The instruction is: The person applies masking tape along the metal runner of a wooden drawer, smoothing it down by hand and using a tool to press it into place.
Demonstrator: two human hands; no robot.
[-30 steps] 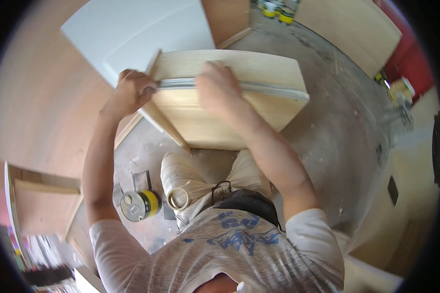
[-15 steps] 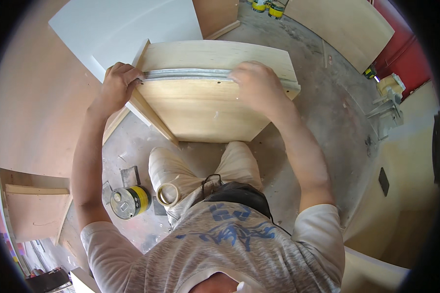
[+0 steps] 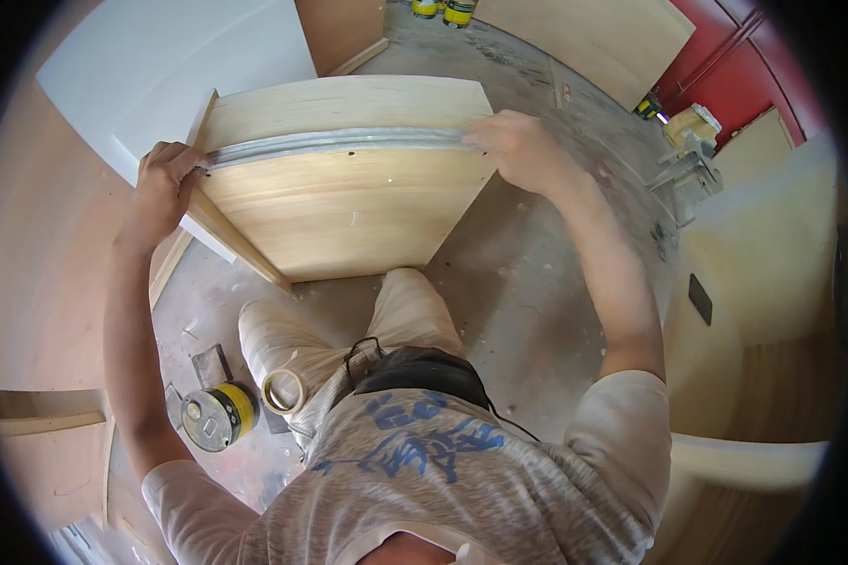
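Note:
A pale wooden box-like piece [image 3: 349, 207] stands in front of my knees. A long, narrow grey metal rail [image 3: 334, 139], ridged along its length, lies across its upper edge. My left hand [image 3: 165, 179] is closed at the rail's left end, fingertips pinched beside the piece's left side board [image 3: 240, 231]. At the rail's right end my right hand [image 3: 523, 151] is closed too, thumb and fingers pressed together on it. Small dark holes show in the wood just below the rail. My fingers hide both rail ends.
A paint can [image 3: 219, 417] and a roll of tape [image 3: 284, 391] are by my left leg, the roll against the trousers. A white panel [image 3: 188, 66] leans behind the piece. Large curved wooden panels [image 3: 584, 42] stand around, and a clamp-like metal tool [image 3: 690, 179] is at the right.
My right hand has slid rightward from along the rail to its right end. My left hand stays at the left end. The whole view has shifted, so everything sits further left.

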